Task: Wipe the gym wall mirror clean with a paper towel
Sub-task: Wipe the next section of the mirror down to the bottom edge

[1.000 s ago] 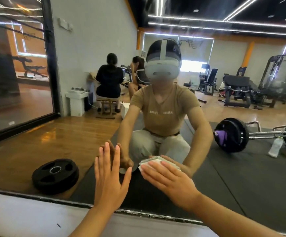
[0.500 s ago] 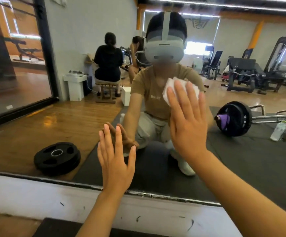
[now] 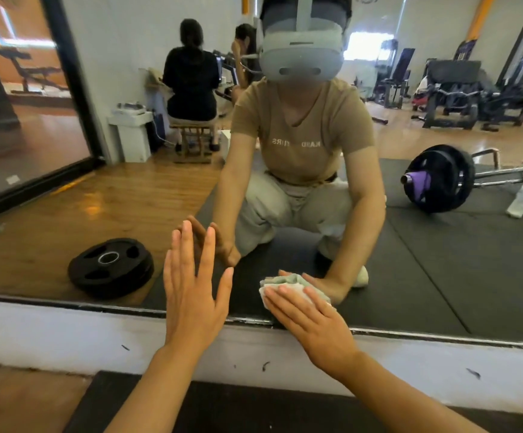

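The wall mirror [image 3: 129, 189] fills most of the head view, its lower edge running just above a white wall strip. My right hand [image 3: 308, 317] presses a folded white paper towel [image 3: 280, 287] flat against the glass near the mirror's bottom edge, fingers straight over it. My left hand [image 3: 194, 285] rests flat on the glass to the left of it, fingers spread and straight, holding nothing. The reflection shows a crouching person with both arms reaching toward the glass.
The white wall strip [image 3: 50, 332] below the mirror carries dark scuffs. A black floor mat [image 3: 222, 407] lies under my arms. Reflected in the glass are a weight plate [image 3: 110, 267], a loaded barbell [image 3: 438, 179], gym machines and seated people.
My right hand swept the towel up to chest height in the reflection, then back down to the mirror's bottom edge. My left hand stayed flat on the glass.
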A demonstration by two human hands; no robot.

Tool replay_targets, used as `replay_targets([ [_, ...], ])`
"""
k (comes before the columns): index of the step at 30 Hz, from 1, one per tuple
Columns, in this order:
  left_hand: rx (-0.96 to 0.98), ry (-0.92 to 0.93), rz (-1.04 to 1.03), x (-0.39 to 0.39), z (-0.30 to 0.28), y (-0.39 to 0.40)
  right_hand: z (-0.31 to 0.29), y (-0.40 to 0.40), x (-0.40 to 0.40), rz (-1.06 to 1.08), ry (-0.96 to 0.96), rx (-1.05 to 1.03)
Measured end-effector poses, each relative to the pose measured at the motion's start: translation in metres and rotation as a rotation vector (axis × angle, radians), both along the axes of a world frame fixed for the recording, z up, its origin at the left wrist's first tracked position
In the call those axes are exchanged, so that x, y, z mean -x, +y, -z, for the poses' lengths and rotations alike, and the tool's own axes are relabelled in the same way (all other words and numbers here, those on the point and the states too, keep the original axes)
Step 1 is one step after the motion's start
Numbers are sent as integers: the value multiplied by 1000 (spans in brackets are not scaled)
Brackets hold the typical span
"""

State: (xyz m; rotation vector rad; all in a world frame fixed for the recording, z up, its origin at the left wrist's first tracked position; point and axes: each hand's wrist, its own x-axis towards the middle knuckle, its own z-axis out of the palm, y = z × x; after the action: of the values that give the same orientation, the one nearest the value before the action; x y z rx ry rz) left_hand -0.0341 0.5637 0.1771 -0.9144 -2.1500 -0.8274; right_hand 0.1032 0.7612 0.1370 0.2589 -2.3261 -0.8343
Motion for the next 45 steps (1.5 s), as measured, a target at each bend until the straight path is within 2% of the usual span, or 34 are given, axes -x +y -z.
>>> replay_targets([
  [2, -10, -13, -1, 0, 0, 1, -12, 3, 0, 15, -11, -50],
  [4, -15, -24, 7, 0, 0, 2, -37, -1, 5, 4, 62, -32],
  [9, -20, -25, 8, 1, 0, 1, -135, -15, 23, -36, 499, 408],
  [12, -19, -37, 39, 1, -2, 1, -152, -16, 31, -59, 610, 551],
  [16, 2, -35, 81, 6, -2, -12, -91, -22, 41, -90, 499, 414],
  [22, -135, -162, 22, 13, 2, -25, 22, -10, 18, -86, 16, 46],
  [25, -139, -216, 0, 14, 8, -29, 37, -5, 12, -54, -87, -19],
  [27, -122, -241, 5, 13, 12, -31, 29, -5, 15, -71, -79, -25],
  [30, -97, -232, 31, 15, 15, -36, -7, -16, 29, -120, 71, 22],
  [35, -69, -199, 8, 19, 18, -41, -115, -45, 60, -118, 555, 428],
  [38, -66, -212, 14, 20, 20, -44, -128, -59, 74, -126, 689, 563],
  [41, -81, -240, 3, 22, 25, -51, -91, -68, 84, -113, 639, 516],
  [43, -82, -241, -2, 25, 28, -54, -49, -68, 81, -104, 462, 388],
  [45, -83, -240, 7, 27, 30, -55, -3, -62, 70, -113, 199, 196],
])
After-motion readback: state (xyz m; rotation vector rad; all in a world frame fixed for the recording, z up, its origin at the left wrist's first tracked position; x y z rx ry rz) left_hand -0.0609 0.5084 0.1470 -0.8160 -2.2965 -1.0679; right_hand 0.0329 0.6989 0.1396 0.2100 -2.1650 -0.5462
